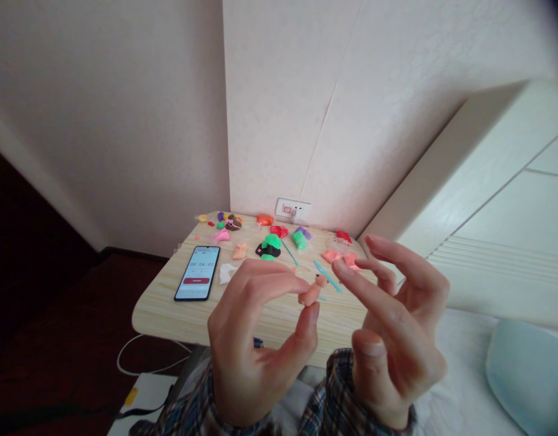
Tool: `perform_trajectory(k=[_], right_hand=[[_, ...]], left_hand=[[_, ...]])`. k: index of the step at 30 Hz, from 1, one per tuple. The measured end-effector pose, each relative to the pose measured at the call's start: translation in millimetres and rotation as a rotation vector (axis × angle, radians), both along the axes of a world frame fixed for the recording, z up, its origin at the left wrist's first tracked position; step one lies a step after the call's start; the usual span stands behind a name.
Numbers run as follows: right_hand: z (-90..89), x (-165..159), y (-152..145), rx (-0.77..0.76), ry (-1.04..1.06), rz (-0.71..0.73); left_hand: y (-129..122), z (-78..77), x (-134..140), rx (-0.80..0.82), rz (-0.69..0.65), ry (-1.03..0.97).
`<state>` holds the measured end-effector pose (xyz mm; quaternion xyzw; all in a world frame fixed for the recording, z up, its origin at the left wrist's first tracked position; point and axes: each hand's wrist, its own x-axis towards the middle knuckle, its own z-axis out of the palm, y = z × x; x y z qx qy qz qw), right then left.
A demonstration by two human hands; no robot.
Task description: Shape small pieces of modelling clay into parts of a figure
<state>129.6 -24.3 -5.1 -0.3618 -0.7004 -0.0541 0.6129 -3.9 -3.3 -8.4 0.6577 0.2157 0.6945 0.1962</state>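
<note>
Clay piece (312,292) – pinched in left fingers (306,324), long axis tilted up-right

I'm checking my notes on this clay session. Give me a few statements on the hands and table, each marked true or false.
1. The left hand pinches a small peach clay piece between thumb and fingers. True.
2. The right hand grips a blue stick. False: its fingers are spread and hold nothing; the blue stick lies on the table.
3. A phone lies face up with its screen lit. True.
4. The phone lies at the right of the table. False: it lies at the left.
</note>
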Motion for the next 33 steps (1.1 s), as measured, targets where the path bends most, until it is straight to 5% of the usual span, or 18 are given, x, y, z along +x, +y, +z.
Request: perform_trajectory(k=[33], right_hand=[[-1.1,2.4,1.5,0.0,-0.058,-0.011]], left_hand=[[0.2,2.4,0.2,0.033,0.081,0.044]])
